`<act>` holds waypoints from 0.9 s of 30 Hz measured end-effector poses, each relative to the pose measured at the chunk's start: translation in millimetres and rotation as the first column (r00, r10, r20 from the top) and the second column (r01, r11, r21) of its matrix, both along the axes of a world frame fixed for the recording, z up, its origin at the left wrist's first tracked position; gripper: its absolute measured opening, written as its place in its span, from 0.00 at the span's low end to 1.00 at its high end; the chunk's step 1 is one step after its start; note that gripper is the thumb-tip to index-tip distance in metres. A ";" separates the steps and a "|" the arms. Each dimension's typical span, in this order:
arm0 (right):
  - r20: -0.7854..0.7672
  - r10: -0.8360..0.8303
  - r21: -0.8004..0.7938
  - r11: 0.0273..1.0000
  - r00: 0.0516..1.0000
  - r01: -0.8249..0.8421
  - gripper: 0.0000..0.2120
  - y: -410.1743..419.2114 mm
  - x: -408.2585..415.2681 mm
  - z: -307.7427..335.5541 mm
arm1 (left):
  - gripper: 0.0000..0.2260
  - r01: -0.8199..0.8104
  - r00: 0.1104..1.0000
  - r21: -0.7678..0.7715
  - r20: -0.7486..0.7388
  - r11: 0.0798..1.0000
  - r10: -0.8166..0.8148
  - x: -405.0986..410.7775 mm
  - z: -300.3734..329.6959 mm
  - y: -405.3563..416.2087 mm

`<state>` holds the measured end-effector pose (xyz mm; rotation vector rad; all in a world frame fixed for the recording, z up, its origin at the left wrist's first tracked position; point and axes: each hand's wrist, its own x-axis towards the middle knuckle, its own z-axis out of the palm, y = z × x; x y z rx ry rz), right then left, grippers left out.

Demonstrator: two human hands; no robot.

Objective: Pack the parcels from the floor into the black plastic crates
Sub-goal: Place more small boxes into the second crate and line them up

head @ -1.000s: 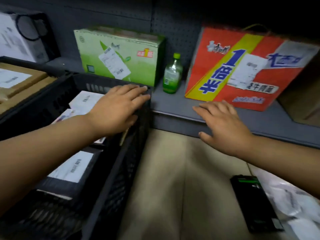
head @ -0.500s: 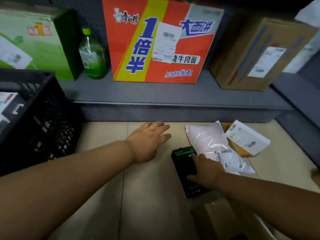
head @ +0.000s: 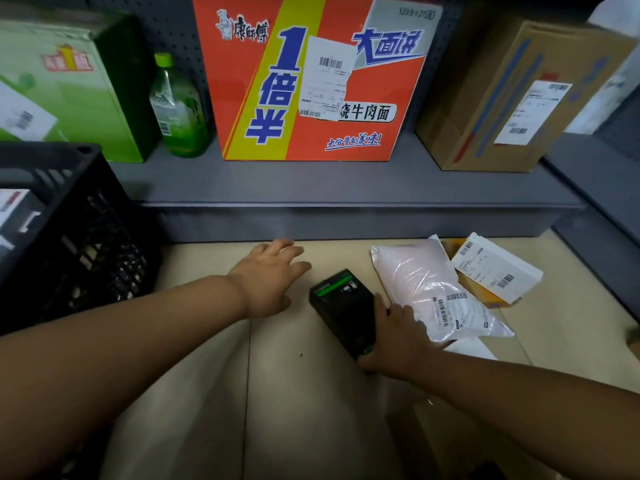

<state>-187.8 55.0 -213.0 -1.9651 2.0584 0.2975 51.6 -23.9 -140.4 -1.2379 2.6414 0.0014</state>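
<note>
You're at the pick-up step: your right hand [head: 394, 336] grasps the near end of the small black box [head: 341, 306] lying on the floor, thumb on its near corner, fingers over its right edge. Your left hand [head: 272, 277] is released — fingers spread just left of the box. The white poly mailer [head: 422, 278] and a labelled envelope [head: 495, 268] lie to the right, still unpacked. Next, lift the box and carry it left — clear of the rim — into the black crate [head: 79, 233].

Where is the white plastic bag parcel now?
The white plastic bag parcel lies on the floor, right of the black box, partly over a yellow envelope.
</note>
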 end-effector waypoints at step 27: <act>0.940 -0.339 0.287 0.837 0.029 0.467 0.11 -60.8 65.8 96.0 | 0.25 -0.168 0.379 0.584 -0.705 0.794 0.599 65.6 63.1 -30.1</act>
